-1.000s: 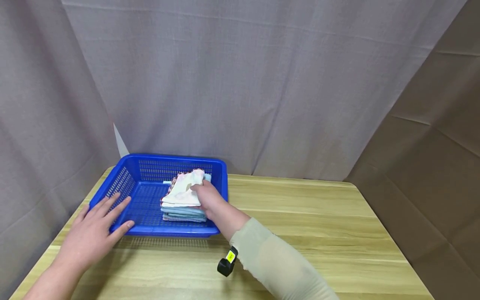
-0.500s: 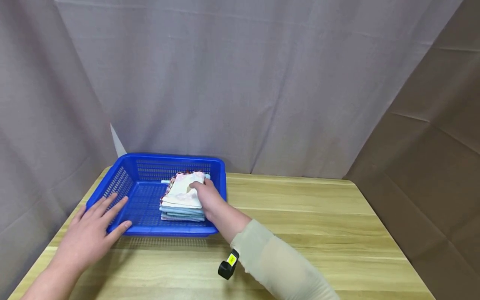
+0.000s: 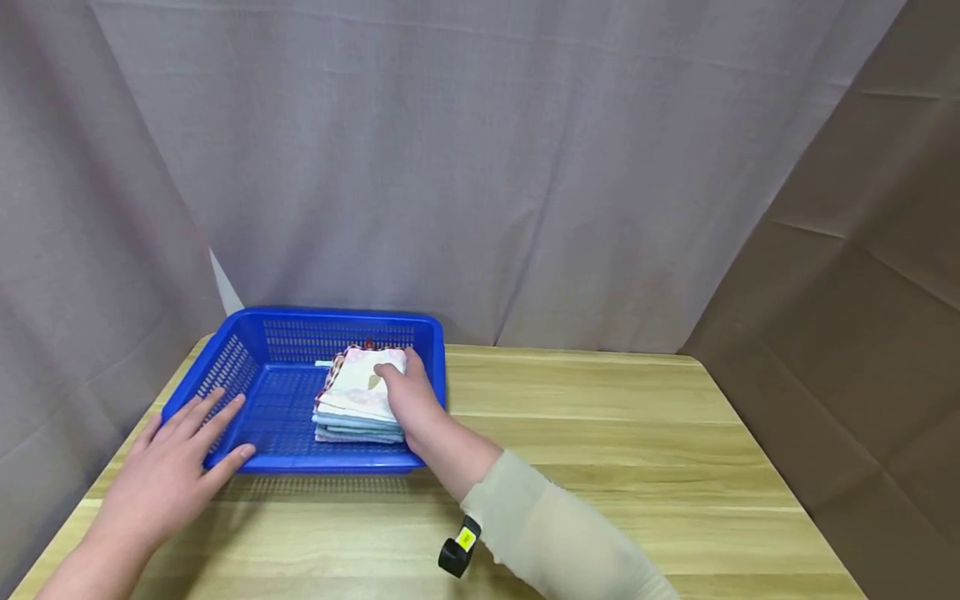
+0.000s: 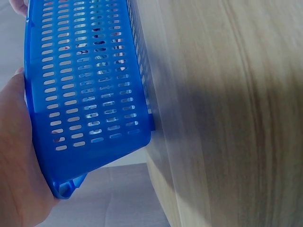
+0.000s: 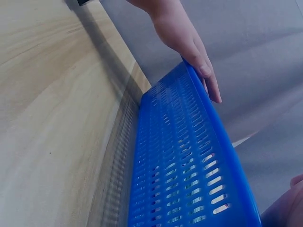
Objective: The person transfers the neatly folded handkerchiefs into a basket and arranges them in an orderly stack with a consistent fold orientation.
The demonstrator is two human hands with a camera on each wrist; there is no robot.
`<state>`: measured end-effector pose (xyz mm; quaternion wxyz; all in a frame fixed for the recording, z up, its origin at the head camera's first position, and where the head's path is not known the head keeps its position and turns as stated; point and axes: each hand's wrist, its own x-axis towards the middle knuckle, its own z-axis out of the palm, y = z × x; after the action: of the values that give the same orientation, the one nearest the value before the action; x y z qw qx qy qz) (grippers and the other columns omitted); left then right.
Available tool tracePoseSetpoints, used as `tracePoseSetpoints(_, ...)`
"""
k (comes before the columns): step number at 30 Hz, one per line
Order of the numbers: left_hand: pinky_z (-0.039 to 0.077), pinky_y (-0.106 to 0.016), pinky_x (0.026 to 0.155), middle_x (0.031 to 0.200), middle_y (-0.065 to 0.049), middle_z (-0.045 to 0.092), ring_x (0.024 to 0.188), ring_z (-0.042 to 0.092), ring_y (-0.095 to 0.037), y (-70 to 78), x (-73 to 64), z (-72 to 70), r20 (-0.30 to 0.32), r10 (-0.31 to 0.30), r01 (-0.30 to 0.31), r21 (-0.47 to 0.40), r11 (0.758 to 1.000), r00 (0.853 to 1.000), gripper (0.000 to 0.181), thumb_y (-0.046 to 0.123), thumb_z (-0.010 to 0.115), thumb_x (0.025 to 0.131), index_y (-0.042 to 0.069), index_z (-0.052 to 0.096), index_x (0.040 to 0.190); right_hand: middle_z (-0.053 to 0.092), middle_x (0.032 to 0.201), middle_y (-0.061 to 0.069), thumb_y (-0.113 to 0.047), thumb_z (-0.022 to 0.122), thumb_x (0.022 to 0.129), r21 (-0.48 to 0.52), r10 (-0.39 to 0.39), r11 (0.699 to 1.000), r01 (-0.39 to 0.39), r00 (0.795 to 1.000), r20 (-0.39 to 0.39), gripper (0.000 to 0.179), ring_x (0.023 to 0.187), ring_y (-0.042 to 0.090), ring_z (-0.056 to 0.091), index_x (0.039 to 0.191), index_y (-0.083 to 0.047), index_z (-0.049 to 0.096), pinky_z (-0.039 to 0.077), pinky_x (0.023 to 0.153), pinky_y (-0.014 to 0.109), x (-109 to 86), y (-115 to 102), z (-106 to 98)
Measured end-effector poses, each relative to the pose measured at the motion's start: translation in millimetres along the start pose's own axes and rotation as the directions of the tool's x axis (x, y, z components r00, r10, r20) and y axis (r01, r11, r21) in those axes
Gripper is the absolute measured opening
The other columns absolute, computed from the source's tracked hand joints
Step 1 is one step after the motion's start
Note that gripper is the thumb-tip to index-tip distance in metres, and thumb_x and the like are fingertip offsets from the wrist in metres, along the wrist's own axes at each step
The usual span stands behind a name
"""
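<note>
A blue plastic basket point(image 3: 277, 462) with slotted walls sits on the table. In its right half lies a neat stack of folded cloths point(image 3: 360, 423); the top one is white with pale pink patches, and light blue ones lie beneath. My right hand point(image 3: 416, 404) reaches over the right front corner and holds the stack's right side, thumb on the top cloth, the other fingers mostly hidden down the side. At the basket's left front corner my left hand point(image 3: 168, 475) rests on the rim with spread fingers. The left wrist view shows that left hand point(image 4: 19, 156) along the rim.
A wooden table point(image 3: 585, 450) stretches to the right of the basket. Grey curtain point(image 3: 480, 167) hangs behind and at the left, brown cloth point(image 3: 862, 292) at the right. A black wrist device point(image 3: 457, 550) with a yellow label hangs below the right sleeve.
The top cloth, raised and rumpled at its far right corner a second ago, now lies flatter on the stack. My left hand stays at the rim; the whole view has shifted slightly.
</note>
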<state>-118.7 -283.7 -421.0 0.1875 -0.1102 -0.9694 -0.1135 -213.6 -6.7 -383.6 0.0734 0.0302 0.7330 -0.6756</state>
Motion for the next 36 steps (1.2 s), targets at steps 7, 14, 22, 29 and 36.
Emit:
tracePoseSetpoints(7, -0.003, -0.058, 0.119, 0.153, -0.021, 0.039, 0.139, 0.033, -0.048, -1.5, -0.1, 0.9, -0.011, 0.001, -0.001, -0.024, 1.0, 1.0, 0.067, 0.047, 0.06, 0.096, 0.017, 0.04, 0.153, 0.033, 0.158, 0.015, -0.031, 0.053, 0.098, 0.063, -0.043, 0.997, 0.044, 0.999, -0.016, 0.067, 0.146, 0.029, 0.028, 0.155, -0.007, 0.029, 0.023, 0.119, 0.044, -8.4, -2, -4)
tracePoseSetpoints(14, -0.005, -0.059, 0.118, 0.154, -0.021, 0.037, 0.141, 0.03, -0.045, -1.1, 2.7, 1.4, -0.013, -0.001, 0.0, -0.043, 0.999, 1.0, 0.069, 0.046, 0.06, 0.096, 0.017, 0.037, 0.154, 0.034, 0.157, 0.015, -0.034, 0.05, 0.101, 0.178, -0.074, 0.982, 0.07, 0.997, 0.017, 0.063, 0.142, 0.036, 0.036, 0.154, -0.006, 0.031, 0.026, 0.118, 0.046, -18.9, -4, -19)
tracePoseSetpoints(22, -0.008, -0.057, 0.119, 0.155, -0.019, 0.036, 0.143, 0.029, -0.045, 8.8, 7.8, -1.9, 0.002, 0.037, -0.037, -0.037, 0.999, 0.999, 0.071, 0.048, 0.061, 0.096, 0.022, 0.034, 0.156, 0.043, 0.151, 0.017, -0.03, 0.048, 0.103, 0.251, -0.117, 0.961, 0.115, 0.993, -0.006, 0.054, 0.14, 0.031, 0.04, 0.148, -0.002, 0.04, 0.03, 0.117, 0.045, -28.3, 5, -44)
tracePoseSetpoints(29, -0.005, -0.054, 0.12, 0.157, -0.015, 0.035, 0.147, 0.025, -0.039, 25.0, 11.8, -4.0, 0.031, 0.095, -0.094, -0.037, 0.995, 0.995, 0.072, 0.05, 0.061, 0.095, 0.025, 0.033, 0.156, 0.047, 0.147, 0.02, -0.027, 0.045, 0.104, 0.203, -0.17, 0.965, 0.169, 0.985, -0.013, 0.05, 0.138, 0.032, 0.042, 0.146, 0.001, 0.041, 0.028, 0.117, 0.047, -37.1, 11, -67)
tracePoseSetpoints(36, -0.005, -0.049, 0.121, 0.156, -0.011, 0.039, 0.144, 0.031, -0.036, 48.6, 9.3, -1.1, 0.014, 0.17, -0.17, -0.029, 0.985, 0.985, 0.071, 0.051, 0.063, 0.093, 0.027, 0.038, 0.154, 0.046, 0.149, 0.016, -0.03, 0.046, 0.105, 0.064, -0.189, 0.98, 0.188, 0.982, 0.007, 0.051, 0.14, 0.03, 0.039, 0.147, -0.002, 0.041, 0.028, 0.117, 0.045, -47.3, 23, -97)
